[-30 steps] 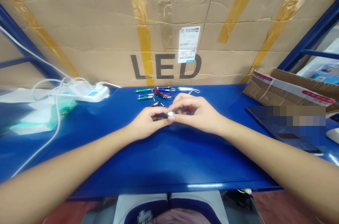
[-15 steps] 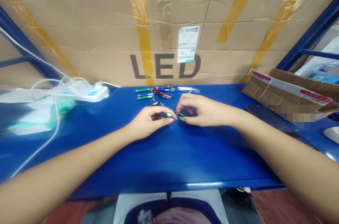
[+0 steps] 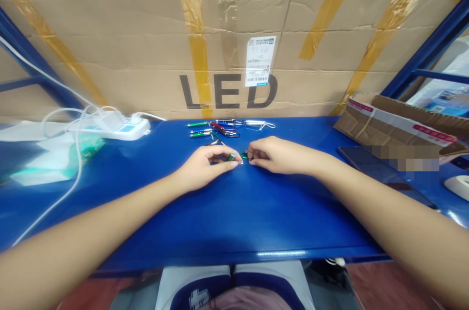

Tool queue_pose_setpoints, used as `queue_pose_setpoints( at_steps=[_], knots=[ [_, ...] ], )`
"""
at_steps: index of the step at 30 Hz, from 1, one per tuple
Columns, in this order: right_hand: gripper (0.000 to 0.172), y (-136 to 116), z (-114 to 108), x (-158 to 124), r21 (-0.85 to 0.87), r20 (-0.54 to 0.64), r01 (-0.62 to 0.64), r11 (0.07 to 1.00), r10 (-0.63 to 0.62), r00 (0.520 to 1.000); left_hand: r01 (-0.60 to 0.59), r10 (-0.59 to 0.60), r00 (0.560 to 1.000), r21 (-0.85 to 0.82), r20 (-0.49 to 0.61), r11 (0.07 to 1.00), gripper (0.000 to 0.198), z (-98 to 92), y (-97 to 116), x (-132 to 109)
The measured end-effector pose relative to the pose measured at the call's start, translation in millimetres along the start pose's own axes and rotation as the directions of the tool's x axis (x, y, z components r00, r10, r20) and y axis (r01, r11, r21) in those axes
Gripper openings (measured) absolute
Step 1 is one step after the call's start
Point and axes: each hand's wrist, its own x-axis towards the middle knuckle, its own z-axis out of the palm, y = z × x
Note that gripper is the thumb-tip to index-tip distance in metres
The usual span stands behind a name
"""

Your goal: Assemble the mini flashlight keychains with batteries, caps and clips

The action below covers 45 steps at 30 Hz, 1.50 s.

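Note:
My left hand (image 3: 205, 168) pinches a small green cylinder (image 3: 230, 155) with a silvery end between thumb and fingers, above the blue table (image 3: 234, 222). Close on its right, my right hand (image 3: 273, 155) has its fingertips closed at a small green ring or cord (image 3: 244, 155); what else those fingertips hold is too small to tell. Just behind the hands lie several slim pen-like metal pieces with cords: green ones (image 3: 200, 133), a red one (image 3: 219, 128) and a silver one (image 3: 256, 123).
A white power strip (image 3: 137, 129) with cables and green-white packaging (image 3: 54, 161) lie at the left. At the right are an open cardboard box (image 3: 395, 124), a dark flat device (image 3: 384, 173) and a white object (image 3: 458, 186). A large carton (image 3: 146, 46) stands behind.
My right hand's fingers have drawn together at the green ring, which now shows between the hands. In my left hand the green cylinder has tilted, so its side shows.

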Motion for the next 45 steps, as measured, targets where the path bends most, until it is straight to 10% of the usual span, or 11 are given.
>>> queue_pose_setpoints(
  at_steps=[11, 20, 25, 33, 45],
  knots=[
    [0.009, -9.0, 6.1, -2.2, -0.12, -0.027, 0.022, 0.993, -0.026, 0.999, 0.057, -0.058, 0.998, -0.059, -0.019, 0.997, 0.028, 1.8, -3.2, 0.2],
    [0.008, -15.5, 7.4, 1.9, 0.171, -0.214, -0.03, 0.985, 0.066, 0.975, 0.098, -0.101, 0.995, -0.136, -0.013, 0.986, 0.038, 2.5, -3.0, 1.1],
    [0.008, -26.7, 3.6, 5.0, 0.753, -0.216, -0.041, 0.657, 0.306, 0.927, 0.125, -0.122, 0.992, -0.214, 0.026, 0.969, 0.04, 4.3, -1.5, 0.4],
    [0.019, -31.5, 1.3, 3.7, 0.952, -0.167, 0.048, 0.303, 0.38, 0.91, 0.073, -0.082, 0.997, -0.416, -0.005, 0.906, 0.035, 6.2, -8.0, 1.3],
    [0.03, -25.6, 6.9, 5.3, 0.965, -0.173, 0.077, 0.25, 0.391, 0.904, 0.09, -0.088, 0.996, -0.443, 0.024, 0.892, 0.027, 8.4, -8.2, 0.0]
  ],
)
